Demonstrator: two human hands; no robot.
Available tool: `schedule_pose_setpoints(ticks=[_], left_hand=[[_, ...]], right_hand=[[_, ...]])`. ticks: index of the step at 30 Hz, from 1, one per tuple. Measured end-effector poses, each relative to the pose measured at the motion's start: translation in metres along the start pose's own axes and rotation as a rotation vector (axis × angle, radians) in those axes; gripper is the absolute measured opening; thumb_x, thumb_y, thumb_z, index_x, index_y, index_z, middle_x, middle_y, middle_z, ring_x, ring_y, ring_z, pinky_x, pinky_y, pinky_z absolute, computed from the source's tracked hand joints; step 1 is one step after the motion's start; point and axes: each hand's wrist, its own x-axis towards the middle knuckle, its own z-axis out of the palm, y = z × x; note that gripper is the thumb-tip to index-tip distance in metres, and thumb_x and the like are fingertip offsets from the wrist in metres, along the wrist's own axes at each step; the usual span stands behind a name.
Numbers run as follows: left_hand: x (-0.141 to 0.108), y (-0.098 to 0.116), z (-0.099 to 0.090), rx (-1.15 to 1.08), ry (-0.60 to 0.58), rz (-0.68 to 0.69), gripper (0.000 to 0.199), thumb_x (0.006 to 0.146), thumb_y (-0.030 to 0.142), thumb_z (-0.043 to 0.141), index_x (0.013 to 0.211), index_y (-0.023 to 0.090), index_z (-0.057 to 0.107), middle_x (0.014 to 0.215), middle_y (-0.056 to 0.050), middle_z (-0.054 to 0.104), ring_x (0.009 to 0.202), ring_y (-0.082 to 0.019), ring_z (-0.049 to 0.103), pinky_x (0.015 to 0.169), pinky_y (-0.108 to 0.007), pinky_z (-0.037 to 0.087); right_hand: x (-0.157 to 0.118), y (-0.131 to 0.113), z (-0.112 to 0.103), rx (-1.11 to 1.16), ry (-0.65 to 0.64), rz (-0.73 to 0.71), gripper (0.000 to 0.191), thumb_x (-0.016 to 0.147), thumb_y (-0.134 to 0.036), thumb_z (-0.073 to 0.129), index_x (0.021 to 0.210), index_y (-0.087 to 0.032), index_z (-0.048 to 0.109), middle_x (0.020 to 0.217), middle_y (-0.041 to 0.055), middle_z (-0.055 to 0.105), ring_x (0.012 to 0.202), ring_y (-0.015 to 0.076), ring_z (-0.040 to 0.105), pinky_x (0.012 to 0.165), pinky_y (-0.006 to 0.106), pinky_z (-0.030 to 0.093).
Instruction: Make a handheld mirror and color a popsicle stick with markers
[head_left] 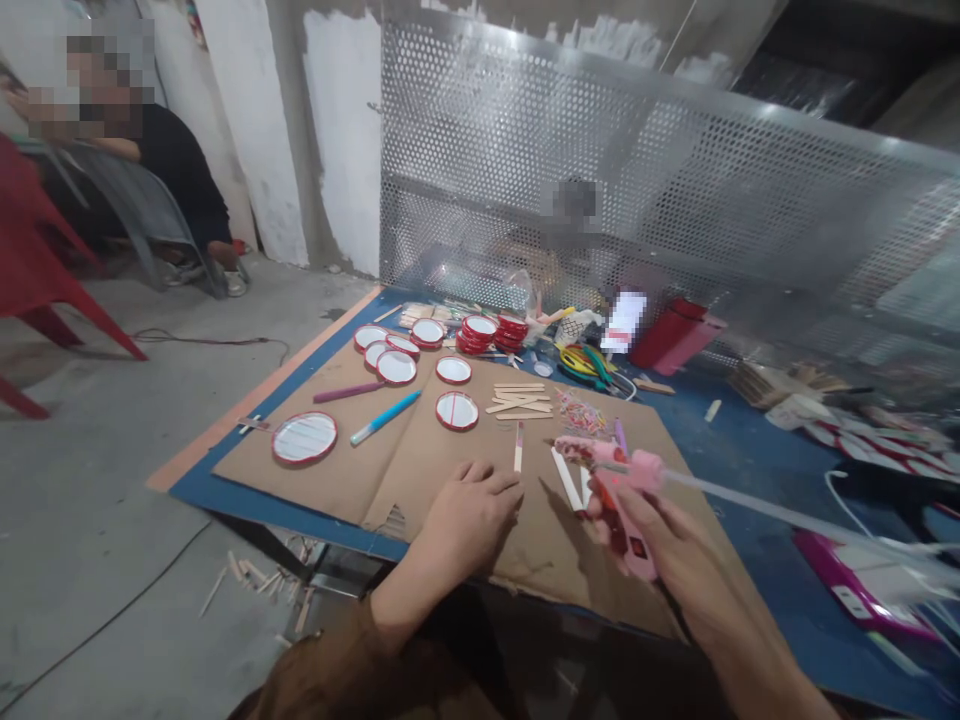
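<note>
No lettering, brand or number can be read (the bright white rectangular phone screen (628,315) is blurred into coarse blocks).

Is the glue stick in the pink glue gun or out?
Seems partly in: the pale glue stick extends from the glue gun's back.

We see dull indoor light, apparently from above, glinting along the perforated silver metal panel (480,130). Dark shadows spread on the flat brown cardboard sheet (405,465) below the pink plastic glue gun (634,515). We find the red plastic chair (30,230) soft and stretched at the left edge, the upper right corner murky, and the upright rectangular phone's screen (628,315) glaring white, partly pixelated.
</note>
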Motion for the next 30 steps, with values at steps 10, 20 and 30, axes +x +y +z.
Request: schedule_pose_setpoints(ticks=[10, 20, 30], left_hand=[[-0.002, 0.004, -0.006, 0.030, 0.018, 0.012, 0.023, 0.099, 0.024, 0.047, 0.119, 0.022, 0.059, 0.126, 0.001, 0.066, 0.108, -0.024, 0.053, 0.088, -0.040, 0.043], [-0.002, 0.004, -0.009, 0.029, -0.006, 0.019, 0.023, 0.098, 0.022, 0.046, 0.117, 0.020, 0.059, 0.126, 0.000, 0.065, 0.107, -0.025, 0.053, 0.088, -0.041, 0.043], [-0.002, 0.004, -0.010, 0.028, -0.003, 0.016, 0.023, 0.099, 0.023, 0.045, 0.117, 0.021, 0.059, 0.125, -0.001, 0.066, 0.108, -0.025, 0.053, 0.088, -0.041, 0.043]], right_hand=[[0.005, 0.018, 0.022, 0.022, -0.059, 0.202, 0.062, 0.060, -0.070, 0.074, 0.088, -0.015, 0.069, 0.067, 0.0031, 0.065, 0.048, 0.0120, 0.056, 0.038, 0.020, 0.041], [0.022, 0.034, 0.018, -0.074, -0.147, 0.115, 0.061, 0.065, -0.077, 0.067, 0.070, -0.017, 0.060, 0.047, -0.0028, 0.051, 0.038, 0.0084, 0.042, 0.036, 0.020, 0.033], [0.022, 0.031, 0.021, -0.163, -0.144, 0.080, 0.061, 0.066, -0.079, 0.063, 0.064, -0.018, 0.056, 0.042, -0.0043, 0.047, 0.036, 0.0076, 0.039, 0.037, 0.020, 0.030]])
